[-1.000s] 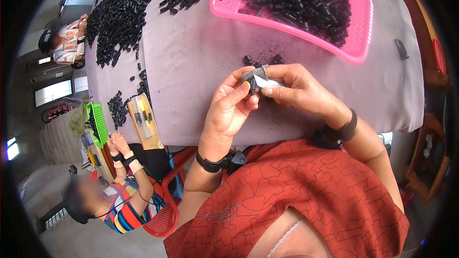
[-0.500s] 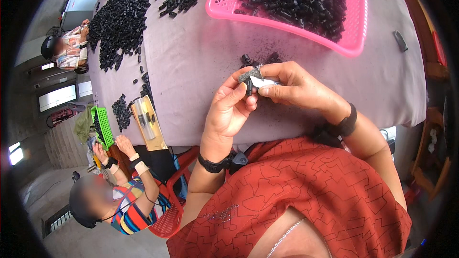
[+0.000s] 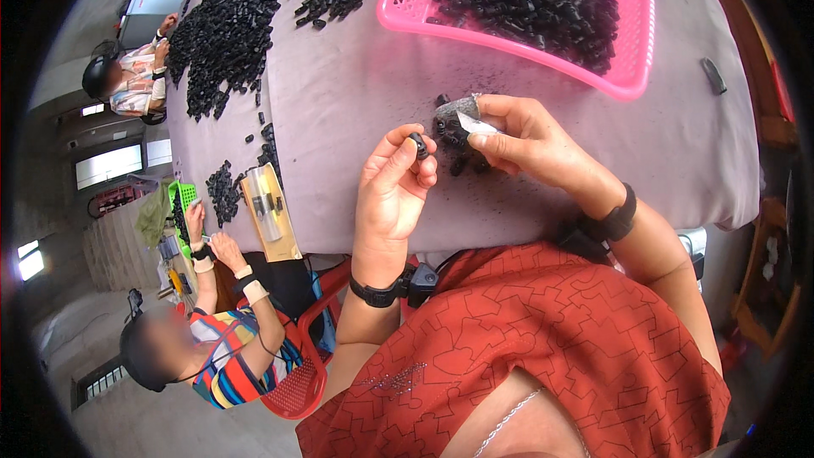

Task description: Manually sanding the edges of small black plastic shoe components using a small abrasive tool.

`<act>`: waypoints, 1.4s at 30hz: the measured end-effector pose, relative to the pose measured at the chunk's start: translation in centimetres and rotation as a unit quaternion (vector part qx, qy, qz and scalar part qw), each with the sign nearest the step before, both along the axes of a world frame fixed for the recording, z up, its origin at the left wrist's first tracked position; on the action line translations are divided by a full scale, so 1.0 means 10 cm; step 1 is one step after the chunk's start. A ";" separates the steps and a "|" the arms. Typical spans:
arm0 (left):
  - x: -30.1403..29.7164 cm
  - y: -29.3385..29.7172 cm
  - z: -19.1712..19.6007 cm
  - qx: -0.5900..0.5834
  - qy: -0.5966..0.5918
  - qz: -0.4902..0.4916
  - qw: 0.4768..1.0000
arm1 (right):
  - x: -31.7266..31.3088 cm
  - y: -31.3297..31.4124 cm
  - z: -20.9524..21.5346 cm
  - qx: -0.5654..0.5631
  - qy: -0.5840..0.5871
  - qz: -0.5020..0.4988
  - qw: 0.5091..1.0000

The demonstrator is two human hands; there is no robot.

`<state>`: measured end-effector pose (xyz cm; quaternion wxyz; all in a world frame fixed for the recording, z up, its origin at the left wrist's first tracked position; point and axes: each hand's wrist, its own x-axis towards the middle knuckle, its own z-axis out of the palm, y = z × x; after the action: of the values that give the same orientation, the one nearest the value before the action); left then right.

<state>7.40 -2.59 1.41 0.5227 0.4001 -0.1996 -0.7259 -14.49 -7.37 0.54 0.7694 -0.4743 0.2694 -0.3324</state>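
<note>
Between the thumb and fingers of my left hand (image 3: 392, 182) is a small black cylindrical part (image 3: 420, 146), raised a little above the table. My right hand (image 3: 534, 140) grips a white pointed blade (image 3: 476, 125) between thumb and fingers. A rough grey wrap or pad (image 3: 462, 108) covers the end of its index finger or is held against it; I cannot tell which. Several loose black parts (image 3: 458, 166) lie just beneath and beside the right hand, partly hidden by it. The two hands are apart.
A pink basket (image 3: 517, 51) of black parts stands beyond my hands. Black parts heap (image 3: 225, 42) at the far left, near a tan tray (image 3: 287, 242). Dark crumbs dot the cloth (image 3: 356, 76). A dark strip (image 3: 713, 76) lies far right. Co-workers sit at left, one beside a green basket (image 3: 177, 220).
My hands have parted. The left hand moved left with the black part, away from the blade; the right hand shifted slightly right with the blade, over the loose parts.
</note>
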 end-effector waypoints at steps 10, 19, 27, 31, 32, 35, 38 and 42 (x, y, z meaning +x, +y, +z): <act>-0.06 0.01 0.07 0.009 0.007 -0.002 1.000 | -0.04 -0.02 0.03 -0.003 0.027 0.025 0.999; -0.15 -0.03 -0.01 0.002 -0.001 -0.020 1.000 | -0.03 0.04 0.07 -0.015 -0.009 0.089 0.996; -0.23 -0.09 0.01 0.014 -0.021 -0.028 0.999 | -0.03 0.03 0.05 -0.030 -0.021 0.088 0.995; -0.16 -0.18 0.00 0.008 -0.022 -0.062 0.998 | -0.03 0.02 0.08 -0.005 -0.034 0.075 0.997; -0.15 -0.22 0.01 0.009 -0.025 -0.077 0.997 | -0.03 0.02 0.08 0.011 -0.040 0.060 0.997; -0.20 -0.35 0.08 0.000 -0.027 -0.098 0.995 | -0.05 -0.02 0.03 0.013 -0.049 0.018 0.999; -0.14 -0.61 0.05 -0.042 -0.047 -0.080 0.995 | -0.05 -0.02 0.08 0.042 -0.019 -0.091 0.995; -0.34 -1.02 0.22 -0.101 -0.122 -0.027 0.987 | -0.05 -0.04 -0.01 0.040 -0.037 -0.168 0.984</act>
<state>3.97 -12.83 3.63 0.5128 0.4248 -0.3448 -0.6616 -14.97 -7.74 0.43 0.7304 -0.3780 0.3301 -0.4633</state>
